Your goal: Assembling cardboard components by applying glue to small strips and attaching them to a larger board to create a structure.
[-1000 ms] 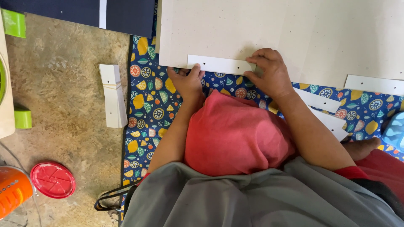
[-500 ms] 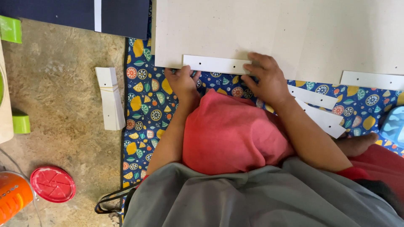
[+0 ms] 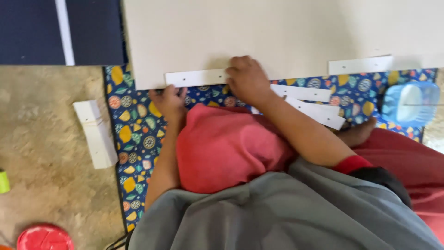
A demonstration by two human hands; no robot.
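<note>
**Both hands at a white strip on the board's near edge**

The right hand (image 3: 247, 79) lies flat, fingers together, pressing the right end of a white drilled strip (image 3: 196, 77) against the near edge of a large pale board (image 3: 277, 32). The left hand (image 3: 169, 101) sits just below the strip's left end, fingers curled; whether it grips anything cannot be told. Firm, even pressure at both ends would likely keep the strip square to the edge. A second strip (image 3: 360, 65) sits further along the same edge. Loose white strips (image 3: 314, 111) lie on the patterned mat (image 3: 134, 139) beside the right forearm, near a blue plastic container (image 3: 409, 103). A white block (image 3: 95, 134) rests on the floor, well apart; a red lid (image 3: 45, 238) lies nearer the corner.
</note>
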